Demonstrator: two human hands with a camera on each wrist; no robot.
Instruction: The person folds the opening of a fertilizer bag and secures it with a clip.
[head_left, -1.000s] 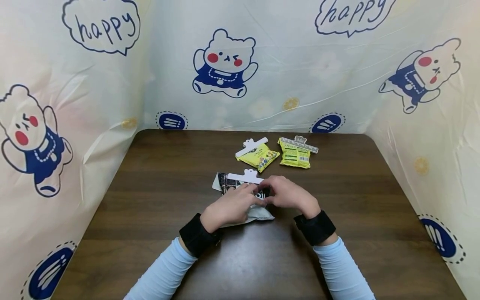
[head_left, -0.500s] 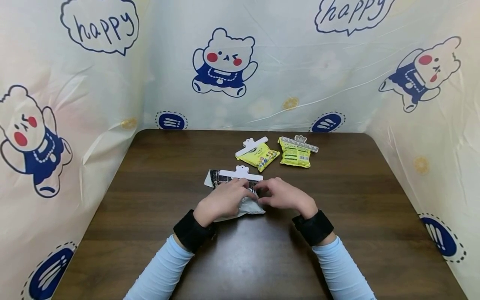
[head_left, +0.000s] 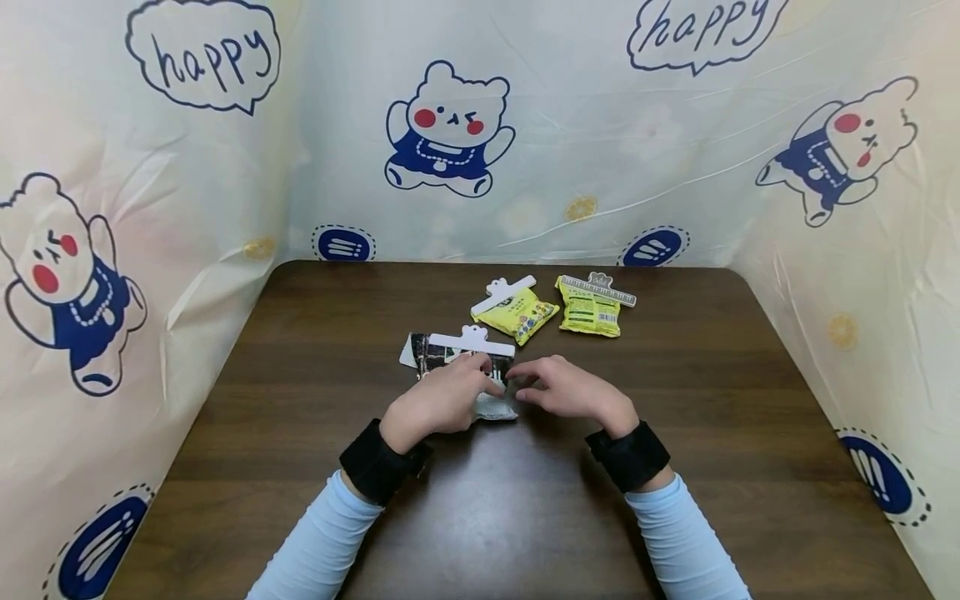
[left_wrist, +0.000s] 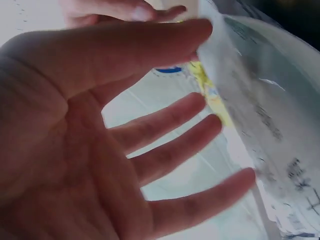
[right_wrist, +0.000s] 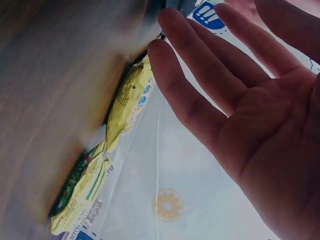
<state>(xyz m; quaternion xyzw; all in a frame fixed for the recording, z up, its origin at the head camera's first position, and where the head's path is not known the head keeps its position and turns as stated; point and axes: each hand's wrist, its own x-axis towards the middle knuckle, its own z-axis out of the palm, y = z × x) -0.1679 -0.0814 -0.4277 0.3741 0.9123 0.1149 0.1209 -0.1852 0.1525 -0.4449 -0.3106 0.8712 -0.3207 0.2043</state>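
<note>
A black and silver-white pouch lies on the table with a white sealing clip across its far end. My left hand lies over the pouch and covers much of it. In the left wrist view, its extended fingertips meet the pale pouch side. My right hand is at the pouch's right edge, fingers loosely bent with nothing between them. The right wrist view shows that palm bare, its fingers long and relaxed.
Beyond the pouch lie two yellow snack packets, the left one with a white clip, the right one with a clear ruled clip. A printed curtain surrounds the brown wooden table.
The pouch and its clip have slid left and slightly away from me, my left hand moving with them. My right hand stays nearly in place, its fingers no longer over the pouch.
</note>
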